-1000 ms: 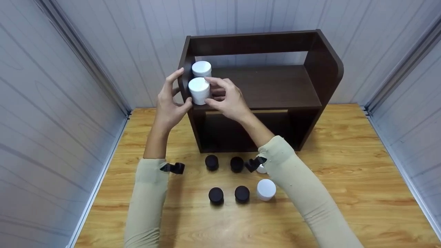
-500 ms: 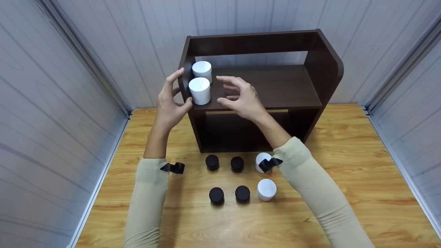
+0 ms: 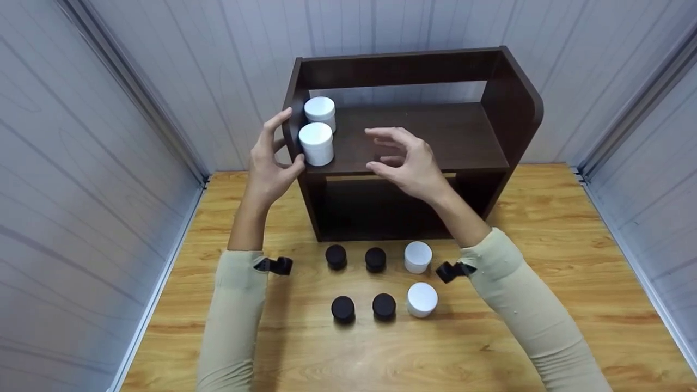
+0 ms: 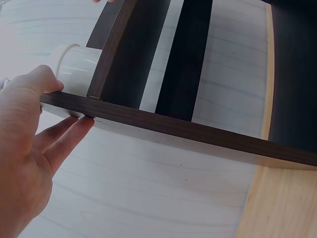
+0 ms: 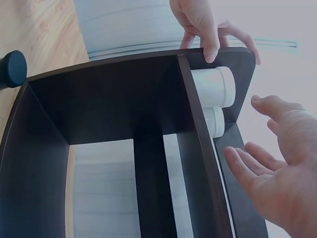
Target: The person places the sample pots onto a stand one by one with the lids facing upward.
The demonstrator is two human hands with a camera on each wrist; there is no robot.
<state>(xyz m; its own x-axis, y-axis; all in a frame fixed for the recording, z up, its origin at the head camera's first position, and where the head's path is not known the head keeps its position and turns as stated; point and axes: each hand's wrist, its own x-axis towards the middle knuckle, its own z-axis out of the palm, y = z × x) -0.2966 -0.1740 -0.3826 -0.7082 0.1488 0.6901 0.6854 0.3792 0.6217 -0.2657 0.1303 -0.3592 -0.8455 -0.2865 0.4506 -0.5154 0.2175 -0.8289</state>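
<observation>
Two white lidded jars stand one behind the other on the top board of a dark brown shelf unit, by its left side panel. The front jar is near the board's front edge; the rear jar is partly hidden behind it. My left hand grips the left side panel, thumb on the inner side near the front jar and fingers on the outer side. To the right of the jars, my right hand hovers over the board with fingers apart, holding nothing.
Two more white jars, a back one and a front one, stand on the wooden floor before the unit. Left of them are several small black jars. Pale panelled walls enclose the space.
My right hand has let go of the front white jar and moved right, away from it. The jar stays on the board, and my left hand has kept its place on the side panel.
</observation>
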